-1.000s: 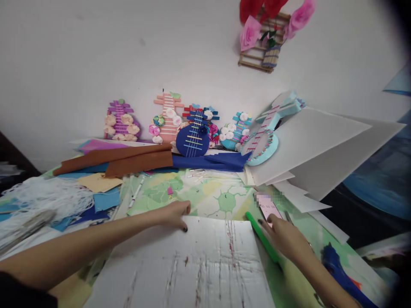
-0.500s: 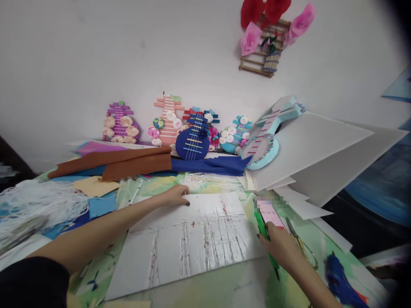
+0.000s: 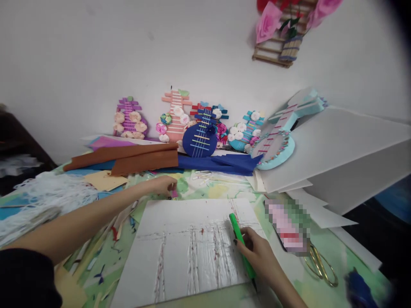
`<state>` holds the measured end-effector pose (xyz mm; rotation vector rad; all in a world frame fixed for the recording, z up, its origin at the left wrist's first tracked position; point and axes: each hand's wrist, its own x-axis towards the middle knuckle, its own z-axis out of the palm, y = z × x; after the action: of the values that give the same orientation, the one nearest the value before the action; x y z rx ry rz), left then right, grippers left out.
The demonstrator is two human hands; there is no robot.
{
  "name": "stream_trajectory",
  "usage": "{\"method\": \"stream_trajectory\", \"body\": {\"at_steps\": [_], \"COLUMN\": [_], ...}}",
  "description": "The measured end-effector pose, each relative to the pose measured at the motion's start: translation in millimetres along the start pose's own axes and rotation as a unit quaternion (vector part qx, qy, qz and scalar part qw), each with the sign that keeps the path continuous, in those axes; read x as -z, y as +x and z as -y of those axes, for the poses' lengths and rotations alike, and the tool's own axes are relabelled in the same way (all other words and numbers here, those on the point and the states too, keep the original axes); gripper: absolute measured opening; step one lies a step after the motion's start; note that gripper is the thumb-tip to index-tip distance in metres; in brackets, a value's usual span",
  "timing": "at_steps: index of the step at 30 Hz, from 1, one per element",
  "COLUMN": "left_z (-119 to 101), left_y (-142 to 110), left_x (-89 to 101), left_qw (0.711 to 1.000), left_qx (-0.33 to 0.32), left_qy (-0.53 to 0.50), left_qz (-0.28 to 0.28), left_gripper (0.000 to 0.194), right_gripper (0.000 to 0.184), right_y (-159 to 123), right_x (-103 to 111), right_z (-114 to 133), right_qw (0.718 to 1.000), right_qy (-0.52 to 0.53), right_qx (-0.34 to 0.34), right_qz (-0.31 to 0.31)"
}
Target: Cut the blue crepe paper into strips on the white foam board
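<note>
A white board lies in front of me, its glossy face marked with many scratched lines and a few reddish specks. Past its far left edge, my left hand is closed in a pinch at a small pink piece, partly hidden by the fingers. My right hand grips a slim green pen-shaped tool above the board's right part. The tool's thin dark tip points down toward me, near the board's front edge.
A phone and gold-handled scissors lie at right, near a blurred blue object. White strings and paper scraps cover the left. Behind are brown and blue paper, and several lute-shaped crafts by the wall.
My left hand has moved off the board's far edge to the pink piece. The right hand has left the phone's side with the green tool and come over the board. My view has shifted slightly.
</note>
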<state>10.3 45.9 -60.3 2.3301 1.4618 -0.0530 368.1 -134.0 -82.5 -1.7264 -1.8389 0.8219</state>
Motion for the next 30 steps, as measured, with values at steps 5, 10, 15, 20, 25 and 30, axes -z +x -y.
{"method": "stream_trajectory", "body": {"at_steps": [5, 10, 15, 20, 25, 30], "left_z": [-12.6, -20.6, -20.3, -16.4, -5.2, 22.0], "left_y": [-7.5, 2.0, 0.3, -7.0, -12.1, -16.9], "left_x": [-14.5, -20.1, -16.4, -15.6, -0.8, 45.0], "left_qw": [0.997, 0.995, 0.99, 0.986, 0.972, 0.941], "left_qx": [-0.076, -0.093, -0.111, -0.068, 0.006, 0.102], "left_qy": [-0.011, 0.029, 0.085, 0.149, 0.201, 0.237], "left_qz": [0.021, 0.024, 0.028, -0.042, -0.125, -0.218], "left_gripper": [0.019, 0.011, 0.01, 0.012, 0.015, 0.021], "right_gripper": [0.021, 0.023, 0.025, 0.026, 0.024, 0.023], "right_y": [0.4, -0.8, -2.3, -3.0, -3.8, -3.9], "right_x": [0.6, 1.5, 1.2, -0.5, -0.9, -1.5], "right_z": [-2.7, -3.5, -3.2, -3.2, -2.8, -4.1], "right_qw": [1.0, 1.0, 1.0, 1.0, 1.0, 1.0], "right_qy": [0.006, 0.012, 0.019, 0.003, -0.007, -0.005], "right_qx": [0.0, -0.003, -0.001, 0.001, 0.004, 0.007], "right_qz": [0.007, 0.01, 0.018, 0.021, 0.021, 0.018]}}
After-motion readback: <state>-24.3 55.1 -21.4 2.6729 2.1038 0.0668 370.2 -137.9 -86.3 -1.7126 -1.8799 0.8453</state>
